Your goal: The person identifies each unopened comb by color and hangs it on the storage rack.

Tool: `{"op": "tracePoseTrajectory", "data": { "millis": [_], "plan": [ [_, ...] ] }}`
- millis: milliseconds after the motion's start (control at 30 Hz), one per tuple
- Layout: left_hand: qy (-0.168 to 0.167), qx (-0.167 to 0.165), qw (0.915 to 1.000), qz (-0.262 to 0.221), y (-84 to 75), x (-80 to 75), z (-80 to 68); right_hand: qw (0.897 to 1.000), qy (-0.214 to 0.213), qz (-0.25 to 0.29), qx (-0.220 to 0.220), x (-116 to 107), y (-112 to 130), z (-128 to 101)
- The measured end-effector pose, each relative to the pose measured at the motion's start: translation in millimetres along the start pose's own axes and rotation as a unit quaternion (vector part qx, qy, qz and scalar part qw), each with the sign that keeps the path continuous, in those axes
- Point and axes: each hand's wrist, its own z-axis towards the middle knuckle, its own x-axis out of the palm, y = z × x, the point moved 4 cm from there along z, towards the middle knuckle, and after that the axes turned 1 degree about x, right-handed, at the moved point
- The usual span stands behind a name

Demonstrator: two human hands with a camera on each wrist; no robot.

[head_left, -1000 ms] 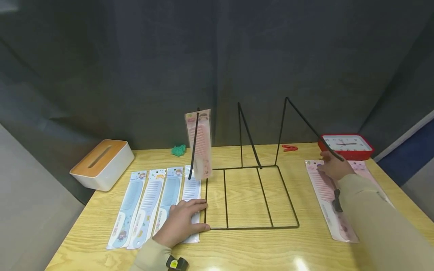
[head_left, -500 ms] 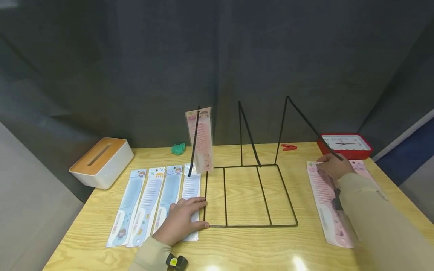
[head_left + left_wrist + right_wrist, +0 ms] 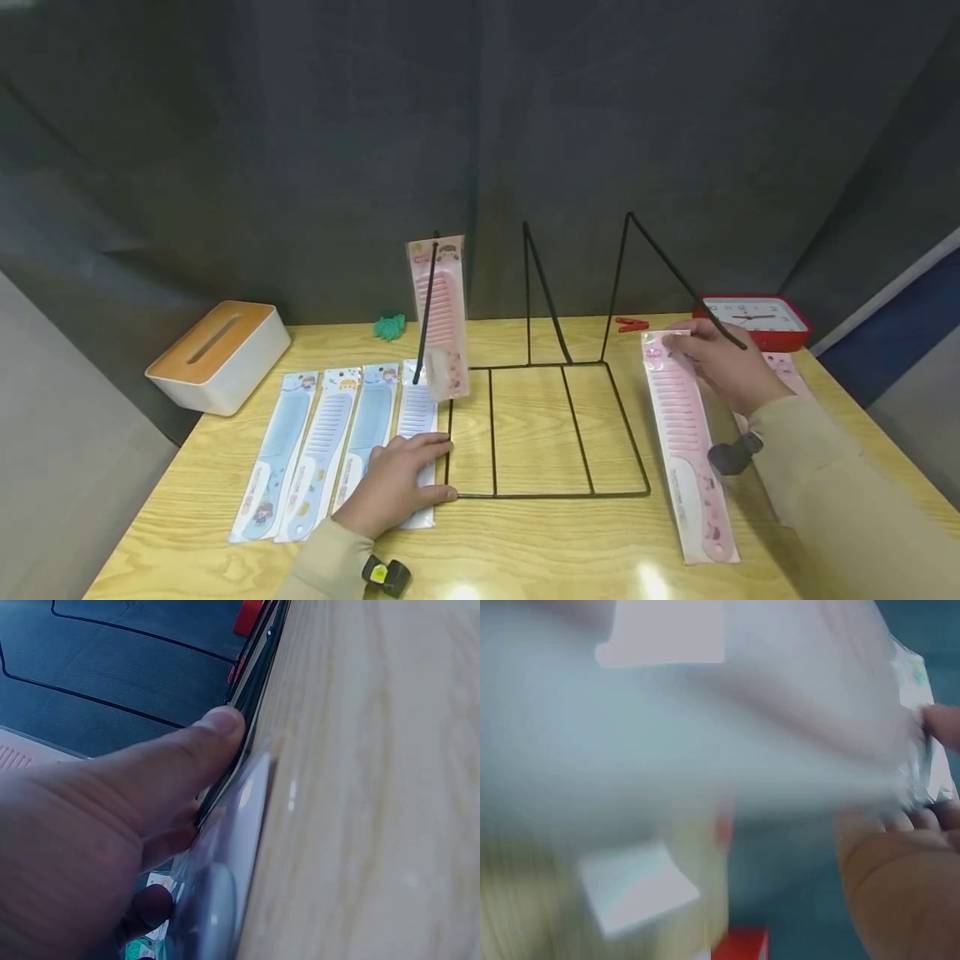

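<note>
My right hand (image 3: 712,354) pinches the top end of a pink comb in a clear packet (image 3: 686,442), which slants down toward the table's front edge just right of the black wire rack (image 3: 540,496). In the right wrist view the packet (image 3: 705,750) is a blur beside my fingers (image 3: 941,724). Another pink comb packet (image 3: 442,317) hangs on the rack's leftmost upright prong. My left hand (image 3: 408,479) lies flat on the nearest of several blue comb packets (image 3: 322,450), at the rack's front left corner. The thumb (image 3: 217,731) touches the rack's wire.
A white tissue box with a wooden lid (image 3: 217,354) stands at the back left. A red clock (image 3: 753,321), a red clip (image 3: 632,323) and a small green object (image 3: 390,327) lie along the back edge. Another pink packet (image 3: 783,367) lies under my right wrist.
My right hand has lifted the pink comb packet off the pile at the right and carried it left, toward the rack. The left hand has stayed put.
</note>
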Motion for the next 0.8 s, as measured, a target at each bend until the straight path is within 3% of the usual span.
{"op": "tracePoseTrajectory", "data": {
  "millis": [67,200,300,467,533,667,800],
  "plan": [
    [0.0,0.002,1.0,0.0,-0.3,0.4,0.2,0.996,0.018,0.082,-0.033,16.7,14.4,-13.4],
    [0.001,0.0,1.0,-0.001,-1.2,-0.3,-0.1,0.971,0.063,0.201,-0.116,59.1,44.2,-45.6],
    [0.005,-0.002,1.0,-0.002,-2.2,-1.0,1.1,0.951,0.099,0.235,-0.174,96.7,65.1,-73.1],
    [0.008,-0.003,1.0,0.0,-0.7,-1.2,3.0,0.903,0.202,0.289,-0.245,160.2,97.1,-111.3],
    [0.005,-0.001,1.0,0.003,0.1,-1.1,3.4,0.892,0.215,0.288,-0.276,180.4,110.2,-125.9],
    [-0.015,-0.002,0.9999,-0.004,-0.1,-3.4,1.9,0.893,0.181,0.234,-0.338,208.9,135.9,-149.8],
    [-0.055,-0.01,0.9984,-0.008,-1.3,-6.8,1.1,0.907,0.153,0.202,-0.336,228.3,156.1,-155.9]
  ]
}}
